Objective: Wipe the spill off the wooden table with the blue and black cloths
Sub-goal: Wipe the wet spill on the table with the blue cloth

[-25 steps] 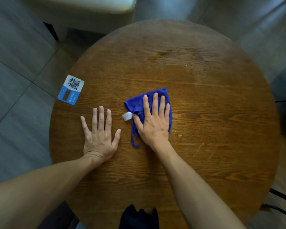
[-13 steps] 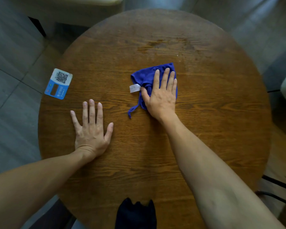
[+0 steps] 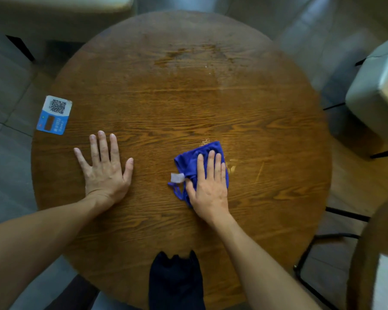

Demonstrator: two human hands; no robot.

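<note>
My right hand (image 3: 210,183) lies flat on the crumpled blue cloth (image 3: 188,162), pressing it onto the round wooden table (image 3: 267,198) right of centre. A white tag sticks out at the cloth's left side. Small wet streaks (image 3: 231,166) glisten just right of the cloth. A darker wet patch (image 3: 188,55) spreads across the far part of the table. The black cloth (image 3: 175,280) hangs over the near edge, untouched. My left hand (image 3: 104,167) rests palm down on the bare wood to the left, fingers spread, holding nothing.
A blue and white QR-code card (image 3: 54,115) lies at the table's left edge. A pale upholstered seat (image 3: 376,95) stands to the right, another pale seat (image 3: 58,10) beyond the far left edge. Black metal chair legs (image 3: 309,260) show at lower right.
My right hand pushed the blue cloth away toward the far side, then drew it back toward me and slightly right. My left hand stayed flat on the table.
</note>
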